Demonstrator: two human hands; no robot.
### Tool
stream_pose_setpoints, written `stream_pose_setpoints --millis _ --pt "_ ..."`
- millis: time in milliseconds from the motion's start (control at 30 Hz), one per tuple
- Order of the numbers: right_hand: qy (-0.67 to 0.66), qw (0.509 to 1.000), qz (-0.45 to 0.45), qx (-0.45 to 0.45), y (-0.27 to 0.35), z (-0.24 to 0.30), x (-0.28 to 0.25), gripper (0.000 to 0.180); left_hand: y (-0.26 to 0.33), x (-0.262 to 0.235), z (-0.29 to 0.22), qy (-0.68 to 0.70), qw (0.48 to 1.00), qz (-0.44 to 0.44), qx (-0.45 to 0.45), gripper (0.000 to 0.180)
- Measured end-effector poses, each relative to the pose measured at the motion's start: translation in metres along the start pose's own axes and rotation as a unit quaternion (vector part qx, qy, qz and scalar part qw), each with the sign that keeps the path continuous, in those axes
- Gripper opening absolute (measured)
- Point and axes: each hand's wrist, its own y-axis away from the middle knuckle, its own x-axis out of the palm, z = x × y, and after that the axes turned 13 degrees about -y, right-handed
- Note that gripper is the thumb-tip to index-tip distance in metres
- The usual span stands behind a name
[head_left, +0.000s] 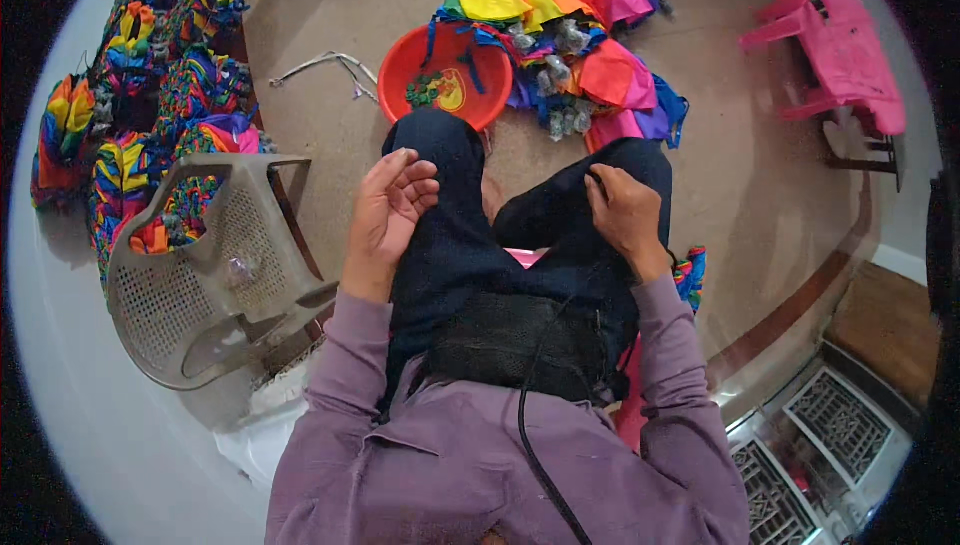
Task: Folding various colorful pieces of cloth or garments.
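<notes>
My left hand [393,207] is held over my left thigh with the palm turned up. Its fingers are loosely bent and apart, and nothing shows in them. My right hand [628,210] lies above my right thigh, back upward, its fingers curled in and the tips partly hidden. Whether a small dark thing is pinched there cannot be made out against the dark trousers [450,245]. Just past my knees stands a red basin [395,70] with small green pieces [432,88] in it and dark strips over its rim.
Beyond the basin lies a heap of bright multicoloured fabric [615,75] with grey bundles. At left are a grey plastic chair [160,315] and stacked rainbow-coloured fabric bundles [205,80]. A pink plastic chair [845,50] is at right. Whitish cords [340,60] lie on the floor.
</notes>
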Motion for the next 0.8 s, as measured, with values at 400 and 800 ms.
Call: stream_pose_setpoints --millis 400,800 --pt "-0.064 0.997 0.006 0.038 -0.012 -0.028 0.015 0.015 -0.002 0.006 0.005 0.022 1.000 -0.013 -0.012 0.020" --pt "-0.131 0.950 0.256 0.120 -0.066 -0.052 0.018 0.022 0.002 0.014 -0.001 0.047 0.998 -0.013 -0.039 0.021"
